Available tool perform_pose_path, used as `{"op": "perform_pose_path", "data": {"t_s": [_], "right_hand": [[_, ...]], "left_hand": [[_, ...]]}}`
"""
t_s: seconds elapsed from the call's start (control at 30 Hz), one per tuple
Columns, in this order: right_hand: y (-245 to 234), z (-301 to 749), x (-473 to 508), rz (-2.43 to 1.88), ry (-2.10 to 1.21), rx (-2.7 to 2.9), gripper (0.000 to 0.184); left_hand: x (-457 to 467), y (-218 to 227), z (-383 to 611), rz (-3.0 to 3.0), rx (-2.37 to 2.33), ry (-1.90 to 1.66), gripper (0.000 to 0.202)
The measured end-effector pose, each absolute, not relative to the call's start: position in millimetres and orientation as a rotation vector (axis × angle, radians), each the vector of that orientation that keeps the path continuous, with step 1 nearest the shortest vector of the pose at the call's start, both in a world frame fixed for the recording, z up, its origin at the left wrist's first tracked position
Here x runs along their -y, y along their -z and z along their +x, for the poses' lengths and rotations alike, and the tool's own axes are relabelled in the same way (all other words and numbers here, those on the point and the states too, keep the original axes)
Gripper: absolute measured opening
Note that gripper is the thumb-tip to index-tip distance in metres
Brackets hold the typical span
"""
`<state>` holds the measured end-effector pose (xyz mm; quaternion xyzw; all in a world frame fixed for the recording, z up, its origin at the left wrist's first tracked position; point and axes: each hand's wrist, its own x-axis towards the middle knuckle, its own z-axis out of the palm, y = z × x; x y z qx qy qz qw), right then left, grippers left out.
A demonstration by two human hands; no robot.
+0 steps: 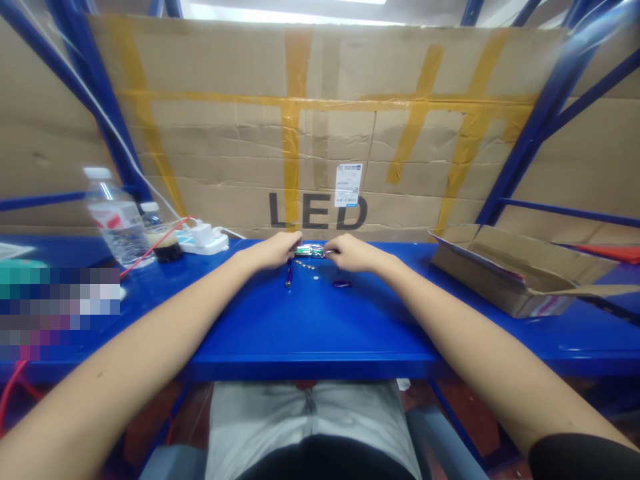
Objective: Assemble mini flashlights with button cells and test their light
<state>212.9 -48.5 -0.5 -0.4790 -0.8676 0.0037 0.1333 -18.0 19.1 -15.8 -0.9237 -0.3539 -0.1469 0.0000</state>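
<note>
At the back of the blue table, both arms reach forward to a small bundle of shiny green and silver pieces point(310, 251). My left hand point(281, 249) is closed at the bundle's left end, fingers curled down; what they hold is hidden. My right hand point(350, 252) is pinched at the right end, with something small and dark at the fingertips that I cannot make out. Just below the left fingers lies a slim dark purple piece point(289, 276). A short beaded strip point(305, 265) rests in front of the bundle, and a flat purple oval piece point(343, 285) lies below my right hand.
An open cardboard box point(480, 280) stands at the right. On the left are a water bottle point(117, 223), a smaller bottle with dark liquid point(167, 247) and a white power strip point(207, 241) with cables. A large cardboard sheet point(230, 153) rises behind the table point(310, 327).
</note>
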Motion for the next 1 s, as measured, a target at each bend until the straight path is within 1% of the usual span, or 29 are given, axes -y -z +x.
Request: {"op": "perform_pose_path", "data": {"t_s": [0.2, 0.4, 0.5, 0.63, 0.77, 0.83, 0.9, 1.0], "right_hand": [[-0.3, 212.5, 48.8, -1.386, 0.017, 2.517, 0.022], [-2.3, 212.3, 51.5, -1.392, 0.001, 2.509, 0.022], [-2.7, 211.8, 52.4, -1.399, -0.005, 2.506, 0.021], [-0.7, 210.8, 52.2, -1.375, -0.029, 2.502, 0.022], [3.2, 209.0, 50.7, -1.348, -0.058, 2.510, 0.022], [4.8, 207.9, 50.0, -1.321, -0.051, 2.531, 0.022], [5.8, 207.3, 49.5, -1.297, -0.044, 2.548, 0.022], [6.2, 207.1, 49.4, -1.291, -0.044, 2.555, 0.022]], "left_hand": [[-18.8, 11.1, -23.4, -2.836, 1.212, 0.611, 0.015], [-22.8, 1.2, -30.1, -2.681, 1.305, 0.649, 0.008], [-23.2, -2.0, -33.3, -2.592, 1.510, 0.551, 0.017], [-20.3, -0.4, -32.1, -2.582, 1.759, 0.320, 0.025], [-16.2, 3.0, -30.0, -2.624, 1.738, 0.121, 0.019], [-12.5, 2.4, -29.4, -2.671, 1.757, 0.057, 0.023], [-6.8, 0.0, -27.7, -2.705, 1.864, -0.024, 0.023], [3.9, -4.4, -22.7, -2.752, 2.078, -0.084, 0.015]]}}
